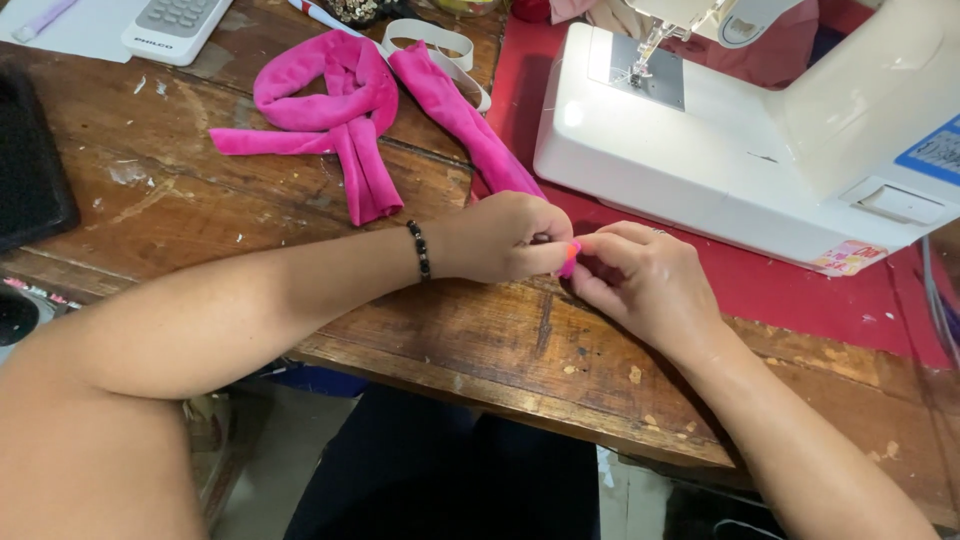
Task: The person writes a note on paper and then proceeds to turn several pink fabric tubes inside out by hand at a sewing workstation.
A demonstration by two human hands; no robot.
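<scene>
My left hand (505, 238) and my right hand (640, 275) meet over the wooden table (500, 340), fingertips pinched together on the end of a long pink velvet fabric strip (465, 120). The strip runs from my fingers up and left toward the back of the table. A beaded bracelet sits on my left wrist. What lies between my fingertips is mostly hidden; only a bit of pink shows. More pink fabric strips (330, 110) lie looped in a loose pile to the left.
A white sewing machine (740, 130) stands at the right on a red mat (760, 290). White elastic band (440, 45) lies behind the fabric. A calculator (175, 25) and paper sit at the back left, a black object (30, 160) at the left edge.
</scene>
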